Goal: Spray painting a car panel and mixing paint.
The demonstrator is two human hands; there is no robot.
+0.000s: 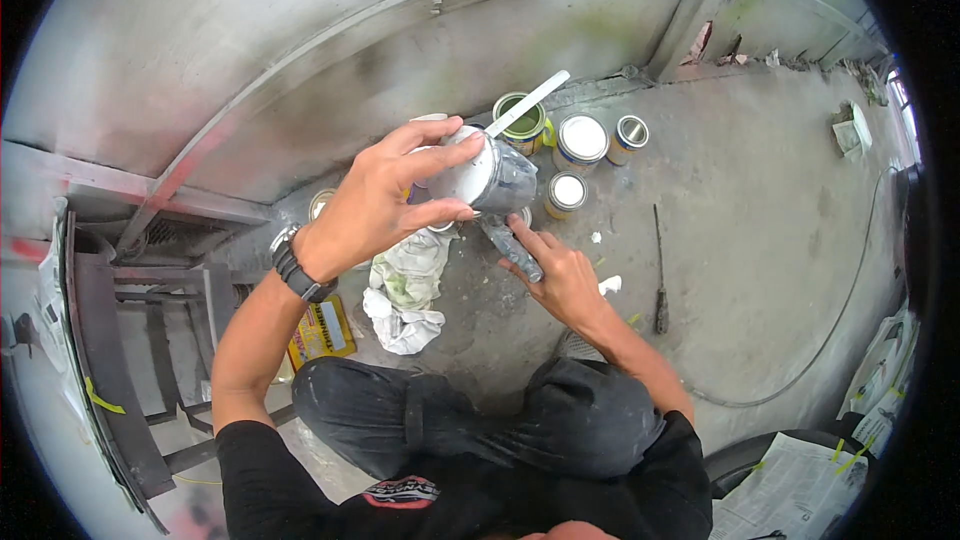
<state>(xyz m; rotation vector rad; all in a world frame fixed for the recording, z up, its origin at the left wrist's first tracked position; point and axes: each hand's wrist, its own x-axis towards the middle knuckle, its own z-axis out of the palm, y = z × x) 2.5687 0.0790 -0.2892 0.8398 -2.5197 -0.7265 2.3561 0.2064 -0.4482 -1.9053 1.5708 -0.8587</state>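
Observation:
My left hand [385,190], with a black watch at the wrist, is closed around a white round cup [462,178], thumb below and fingers above. A pale flat stick [535,100] juts from behind its fingertips toward the upper right. Against the cup's right side is a translucent grey, paint-stained container [515,180]; whether the two are joined I cannot tell. My right hand [560,275] is wrapped around a grey, paint-smeared handle [510,248] just below that container. What the cup holds is hidden.
Beyond my hands stand an open can of green paint [517,120], a large white-topped can [582,140] and smaller cans [630,135] [567,192]. Crumpled rags [408,290] and a yellow tin [325,328] lie near my knees. A screwdriver [660,305] and a hose [830,340] are at right.

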